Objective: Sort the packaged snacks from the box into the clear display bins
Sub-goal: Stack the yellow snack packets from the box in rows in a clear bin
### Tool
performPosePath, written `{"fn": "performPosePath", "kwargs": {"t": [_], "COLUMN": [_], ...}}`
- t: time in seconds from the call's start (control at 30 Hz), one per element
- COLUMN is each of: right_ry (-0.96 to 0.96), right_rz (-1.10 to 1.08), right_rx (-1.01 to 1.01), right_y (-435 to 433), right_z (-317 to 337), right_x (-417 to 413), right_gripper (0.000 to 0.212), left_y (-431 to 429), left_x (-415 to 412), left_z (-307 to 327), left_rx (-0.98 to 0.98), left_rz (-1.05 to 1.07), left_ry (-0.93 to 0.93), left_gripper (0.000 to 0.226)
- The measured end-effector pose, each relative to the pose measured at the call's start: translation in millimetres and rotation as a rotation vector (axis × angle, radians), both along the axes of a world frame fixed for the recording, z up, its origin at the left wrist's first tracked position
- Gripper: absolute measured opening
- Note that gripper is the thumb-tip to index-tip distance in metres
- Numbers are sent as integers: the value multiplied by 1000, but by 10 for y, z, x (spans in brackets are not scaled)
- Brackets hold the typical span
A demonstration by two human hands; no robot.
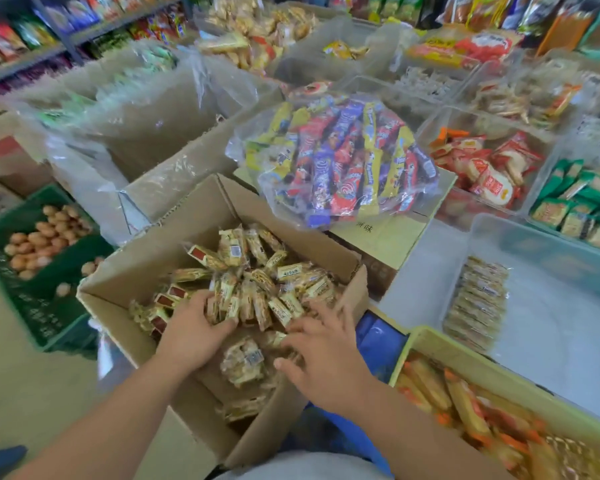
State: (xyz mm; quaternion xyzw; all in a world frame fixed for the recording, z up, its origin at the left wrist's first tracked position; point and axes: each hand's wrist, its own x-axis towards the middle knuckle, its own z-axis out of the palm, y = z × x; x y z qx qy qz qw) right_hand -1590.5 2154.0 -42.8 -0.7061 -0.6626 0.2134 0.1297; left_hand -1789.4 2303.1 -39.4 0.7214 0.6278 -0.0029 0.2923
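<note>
Head view: the left hand (194,329) curls its fingers round a bunch of small, crinkly, plastic-wrapped snacks (257,271) inside the brown cardboard box (142,271). The right hand (326,355) rests on them, fingers spread. Farther right, a clear plastic bin (551,258) holds flat stacked packets (478,306).

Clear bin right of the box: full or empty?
Nearly empty: the clear bin holds one row of packets at its left side; rest bare.

I can read almost nothing here. On the yellow carton (395,237) under the clear bag of bars (343,157) stand two printed Chinese characters; the second looks like 味. The prints on the snack packets (232,251) are too blurred for me.
</note>
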Motion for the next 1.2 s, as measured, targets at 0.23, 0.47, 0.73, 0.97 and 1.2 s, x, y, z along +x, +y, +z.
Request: {"fn": "performPosePath", "kwargs": {"t": [0.23,0.47,0.73,0.97,1.2], "right_ry": [-150,-105,-69,-75,-40], "right_rz": [-84,-143,-176,-158,-125], "right_rx": [-130,-215,-239,-267,-275], "right_y": [61,90,104,110,111], "right_z": [28,99,100,115,136], "right_x": [-139,-160,-172,-162,-124], "right_gripper": [58,44,51,53,46], "left_y": [517,659,733,773,797], "left_x": [120,241,170,173,47], "left_z": [-362,-634,-783,-755,-374], "left_rx": [-79,-174,-210,-183,-268], "left_rz": [-154,-217,-330,-266,-114], "left_ry": [140,104,104,79,-157], "left_gripper": [90,92,118,93,83]}}
